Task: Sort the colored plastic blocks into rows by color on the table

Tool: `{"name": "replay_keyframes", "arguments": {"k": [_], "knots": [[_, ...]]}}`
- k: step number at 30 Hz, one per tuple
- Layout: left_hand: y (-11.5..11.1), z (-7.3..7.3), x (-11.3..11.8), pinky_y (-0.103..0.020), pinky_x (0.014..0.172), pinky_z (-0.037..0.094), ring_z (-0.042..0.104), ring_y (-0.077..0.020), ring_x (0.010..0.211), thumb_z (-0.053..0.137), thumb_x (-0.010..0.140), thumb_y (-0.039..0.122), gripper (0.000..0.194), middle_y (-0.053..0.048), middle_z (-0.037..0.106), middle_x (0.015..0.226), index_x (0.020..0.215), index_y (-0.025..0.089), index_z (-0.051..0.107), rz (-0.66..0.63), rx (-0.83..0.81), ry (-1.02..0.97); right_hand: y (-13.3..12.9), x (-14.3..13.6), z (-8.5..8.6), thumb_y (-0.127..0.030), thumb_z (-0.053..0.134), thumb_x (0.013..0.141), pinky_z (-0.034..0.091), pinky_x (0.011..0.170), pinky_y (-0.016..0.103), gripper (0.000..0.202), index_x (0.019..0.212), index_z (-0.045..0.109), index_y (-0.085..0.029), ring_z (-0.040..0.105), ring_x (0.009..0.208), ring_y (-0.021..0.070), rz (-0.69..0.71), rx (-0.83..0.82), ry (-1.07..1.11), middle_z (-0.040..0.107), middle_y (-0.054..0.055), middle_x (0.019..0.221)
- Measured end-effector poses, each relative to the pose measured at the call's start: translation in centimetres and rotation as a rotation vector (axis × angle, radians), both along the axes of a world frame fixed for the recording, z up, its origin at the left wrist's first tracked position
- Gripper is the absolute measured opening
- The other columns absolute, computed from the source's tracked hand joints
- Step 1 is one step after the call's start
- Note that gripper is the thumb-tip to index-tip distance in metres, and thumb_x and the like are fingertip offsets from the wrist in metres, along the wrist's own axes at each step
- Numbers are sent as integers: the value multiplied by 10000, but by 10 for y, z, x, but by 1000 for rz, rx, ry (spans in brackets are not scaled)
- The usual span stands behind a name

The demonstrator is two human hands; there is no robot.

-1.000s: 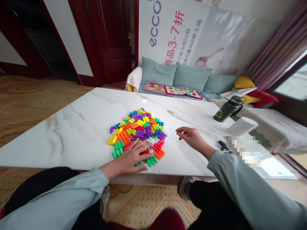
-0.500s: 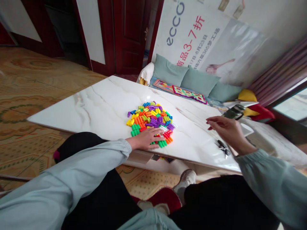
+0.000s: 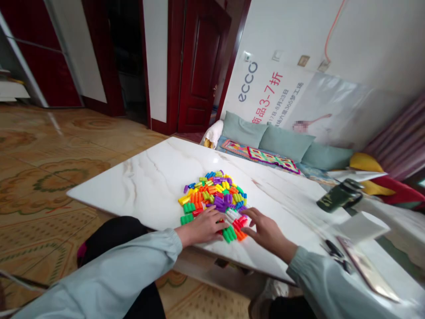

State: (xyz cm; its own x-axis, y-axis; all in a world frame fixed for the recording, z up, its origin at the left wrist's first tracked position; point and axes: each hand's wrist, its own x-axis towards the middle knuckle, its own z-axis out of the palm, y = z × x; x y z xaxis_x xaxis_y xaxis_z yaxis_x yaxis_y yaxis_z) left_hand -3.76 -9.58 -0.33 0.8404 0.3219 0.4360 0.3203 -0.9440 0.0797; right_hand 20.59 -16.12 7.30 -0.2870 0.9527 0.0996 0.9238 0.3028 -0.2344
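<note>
A heap of small, ridged plastic toy pieces (image 3: 222,200) in many colours lies on the white marble-patterned table (image 3: 142,186). My left hand (image 3: 205,225) rests at the near left side of the heap, palm down and fingers loosely spread, and covers some red pieces. Just past its fingertips lie green pieces (image 3: 229,234). At the right edge of the heap is my right hand (image 3: 268,228), its thumb and fingers apart around red and orange pieces (image 3: 241,226). Whether its fingertips touch them I cannot tell. Nothing shows in either hand.
Farther right on the table are a dark green bottle (image 3: 340,195) lying tilted, a white sheet or box (image 3: 363,228), black-handled keys or a tool (image 3: 337,254) and a phone-like slab (image 3: 368,270). A couch with pillows (image 3: 244,128) stands behind the table.
My right hand has come down and left from the table's right side to the heap. My left hand stays at the heap's near side. The camera view has tilted up.
</note>
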Motion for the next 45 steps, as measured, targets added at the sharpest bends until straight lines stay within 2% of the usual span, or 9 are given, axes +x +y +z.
{"name": "replay_keyframes", "arguments": {"k": [5,11,15,18,21,24,29,38,45], "knots": [[15,-2,0,-440,1062,400,588,-235,1074,672,862,430,373,-64,672,1123,1162,214,623,112,45,23,13,-9,-43,-581,739,691,498,936,532,948,1496,372,-240,529,1261,397,-143,-26,-150,405,192,1497],[23,5,7,-456,1124,361,555,-221,1184,618,913,340,299,-51,638,1257,1200,256,619,194,64,-13,25,-7,-79,-444,681,779,517,935,482,804,1488,374,-224,587,1202,359,-123,14,-25,386,216,1496],[7,22,-19,-551,1141,323,417,-323,1360,678,798,568,660,-87,456,1494,1381,307,510,294,-25,23,26,7,-94,-423,602,835,524,929,463,675,1452,411,-228,575,1217,321,-70,144,62,424,181,1470],[-10,19,-55,-651,1160,198,231,-420,1452,815,575,609,1076,-87,267,1603,1502,356,333,561,-134,71,24,24,-101,-590,598,808,404,1046,579,775,1479,379,-269,404,1371,374,-62,270,53,325,151,1554],[-17,2,-79,-667,1146,180,21,-461,1482,865,460,531,1248,-90,96,1648,1535,335,261,808,-323,142,33,37,-105,-698,592,756,235,1120,660,941,1538,269,-286,193,1465,408,-112,290,61,113,125,1636],[-8,-12,-76,-624,1168,146,-67,-441,1479,849,472,541,1305,-117,12,1651,1560,262,184,909,-464,176,54,43,-106,-756,589,714,183,1129,672,1072,1569,178,-256,56,1485,412,-184,152,86,-3,141,1642],[28,-14,-49,-637,1165,100,-61,-458,1473,815,471,676,1325,-149,-30,1644,1560,249,192,847,-473,122,86,34,-99,-798,637,629,119,1159,642,1184,1571,179,-244,4,1491,384,-96,-28,91,79,147,1636],[72,-26,-33,-664,1112,243,82,-520,1454,743,491,788,1198,-167,143,1629,1504,269,369,747,-353,-35,100,10,-92,-794,609,676,120,1165,627,1103,1564,198,-283,42,1495,373,-29,-17,125,100,144,1636],[95,-23,-21,-622,1145,215,95,-493,1463,736,509,784,1160,-146,170,1625,1490,263,400,757,-328,-33,110,3,-84,-806,599,677,113,1170,613,1108,1565,188,-285,46,1499,361,-20,-50,124,98,150,1636]]}}
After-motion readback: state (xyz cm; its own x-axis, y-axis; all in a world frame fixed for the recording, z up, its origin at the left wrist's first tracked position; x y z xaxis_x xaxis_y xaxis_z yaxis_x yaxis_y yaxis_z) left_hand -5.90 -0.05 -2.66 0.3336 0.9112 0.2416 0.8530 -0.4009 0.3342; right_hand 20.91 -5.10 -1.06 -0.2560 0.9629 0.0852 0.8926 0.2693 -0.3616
